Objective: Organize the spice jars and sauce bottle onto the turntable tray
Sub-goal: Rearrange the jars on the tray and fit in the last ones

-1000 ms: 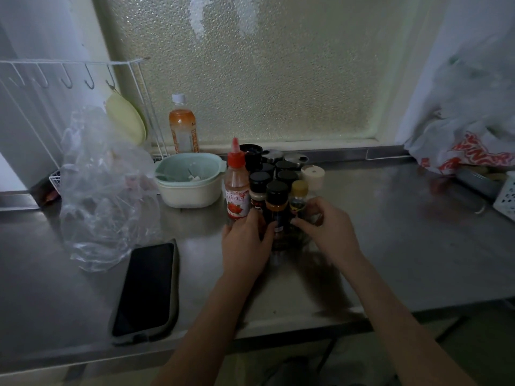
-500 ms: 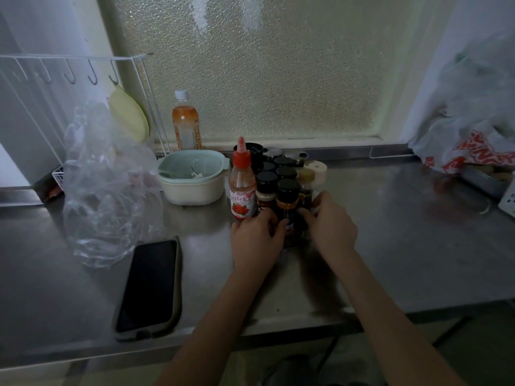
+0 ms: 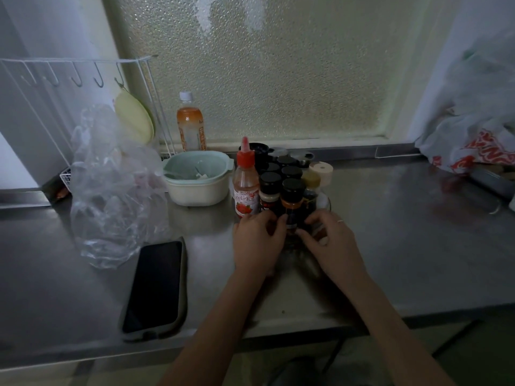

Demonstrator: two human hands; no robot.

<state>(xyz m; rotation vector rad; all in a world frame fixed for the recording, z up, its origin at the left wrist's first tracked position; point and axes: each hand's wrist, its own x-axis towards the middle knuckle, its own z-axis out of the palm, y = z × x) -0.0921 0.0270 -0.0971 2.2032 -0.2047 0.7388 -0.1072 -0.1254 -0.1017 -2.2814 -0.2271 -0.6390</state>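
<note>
Several small spice jars (image 3: 291, 192) with black caps stand packed together on a clear turntable tray (image 3: 326, 204) in the middle of the steel counter. A sauce bottle (image 3: 245, 188) with a red cap stands upright at the cluster's left edge. A yellow-capped jar (image 3: 310, 181) and a cream-lidded jar (image 3: 321, 171) sit at the right rear. My left hand (image 3: 257, 243) and my right hand (image 3: 333, 243) curl around the tray's near side, fingertips against the front jars. The tray's near rim is hidden behind my hands.
A pale green bowl (image 3: 199, 176) stands left of the jars. A crumpled clear plastic bag (image 3: 111, 185), a phone (image 3: 154, 288) lying flat, a drink bottle (image 3: 191, 126) by the window and a wire rack (image 3: 78, 76) fill the left. A printed bag (image 3: 473, 146) lies far right.
The jar cluster has turned on the tray: the yellow-capped jar went from front right to the right rear. Both hands shifted along the tray's near side.
</note>
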